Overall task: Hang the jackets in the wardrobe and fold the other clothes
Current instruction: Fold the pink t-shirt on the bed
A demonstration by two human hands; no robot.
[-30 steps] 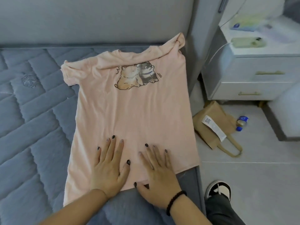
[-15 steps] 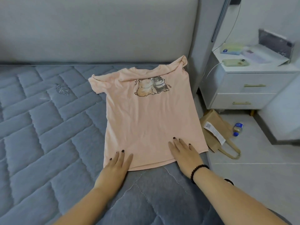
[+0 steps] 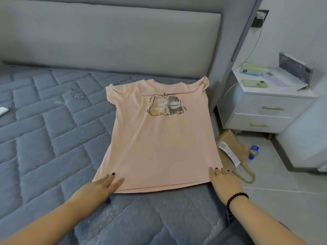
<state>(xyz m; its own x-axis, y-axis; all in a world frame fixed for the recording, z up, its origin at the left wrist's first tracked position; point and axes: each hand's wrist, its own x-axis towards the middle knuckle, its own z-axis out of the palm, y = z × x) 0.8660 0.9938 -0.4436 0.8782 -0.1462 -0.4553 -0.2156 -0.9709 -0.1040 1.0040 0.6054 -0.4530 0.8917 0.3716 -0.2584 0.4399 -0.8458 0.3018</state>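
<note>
A pink T-shirt (image 3: 159, 142) with a print of two cartoon dogs lies spread flat, front up, on the blue quilted mattress (image 3: 46, 142), its collar toward the grey headboard. My left hand (image 3: 100, 186) lies flat on the shirt's lower left corner, fingers straight. Over at the lower right corner, at the mattress edge, my right hand (image 3: 223, 181) rests with straight fingers; a black bead bracelet is on that wrist. The shirt's right sleeve is bunched up against the bed frame.
A white two-drawer nightstand (image 3: 265, 110) with a phone and papers stands right of the bed. On the tiled floor beside it lie a brown paper bag (image 3: 230, 145) and a small bottle (image 3: 254, 152). A white scrap (image 3: 2, 110) lies at the mattress's far left.
Both hands slid apart from the shirt's lower middle out to its two bottom corners. My view pulled back and up, so the whole shirt and the headboard now show.
</note>
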